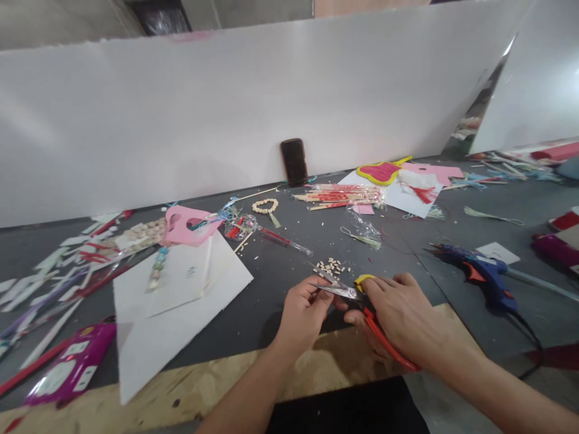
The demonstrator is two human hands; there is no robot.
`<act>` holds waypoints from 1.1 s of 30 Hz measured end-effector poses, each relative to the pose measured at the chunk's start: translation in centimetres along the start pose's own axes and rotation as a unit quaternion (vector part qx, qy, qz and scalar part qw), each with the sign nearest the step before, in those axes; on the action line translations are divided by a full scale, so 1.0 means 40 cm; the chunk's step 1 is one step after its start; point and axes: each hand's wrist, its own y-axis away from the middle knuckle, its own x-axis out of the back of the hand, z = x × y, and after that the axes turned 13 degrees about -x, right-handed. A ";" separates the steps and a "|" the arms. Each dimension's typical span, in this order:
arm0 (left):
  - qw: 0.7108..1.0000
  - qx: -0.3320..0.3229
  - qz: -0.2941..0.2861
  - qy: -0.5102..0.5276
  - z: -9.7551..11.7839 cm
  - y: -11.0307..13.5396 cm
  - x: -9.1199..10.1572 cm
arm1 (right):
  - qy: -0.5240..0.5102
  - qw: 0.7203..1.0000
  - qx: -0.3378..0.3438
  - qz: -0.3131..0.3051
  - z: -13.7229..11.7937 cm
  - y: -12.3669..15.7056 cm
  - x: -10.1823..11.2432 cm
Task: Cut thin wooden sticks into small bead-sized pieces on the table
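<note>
My right hand is wrapped round the red handles of a pair of scissors, whose blades point left and stand apart. A bit of yellow shows at its fingers. My left hand is closed in a pinch by the blades, and whatever it grips is too small and hidden to name. Just beyond the blades lies a small heap of short pale pieces on the dark table. Farther back are a ring of cream beads with a pale tassel and a clear tube with something red inside.
A dark phone leans on the white partition. Bagged red-and-beige sticks lie at the back. A blue glue gun sits on the right. White sheets, pink cut-outs and a purple package lie left.
</note>
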 end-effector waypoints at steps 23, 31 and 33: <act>0.991 -0.072 0.013 -0.114 -0.004 0.004 0.002 | -0.048 0.987 -0.012 -0.151 0.007 -0.025 0.035; 0.994 -0.065 0.021 -0.088 -0.023 0.004 0.007 | -0.082 0.968 -0.030 -0.234 0.006 -0.041 0.061; 0.994 -0.063 0.017 -0.085 -0.025 0.003 0.008 | -0.102 0.961 -0.025 -0.255 0.008 -0.043 0.067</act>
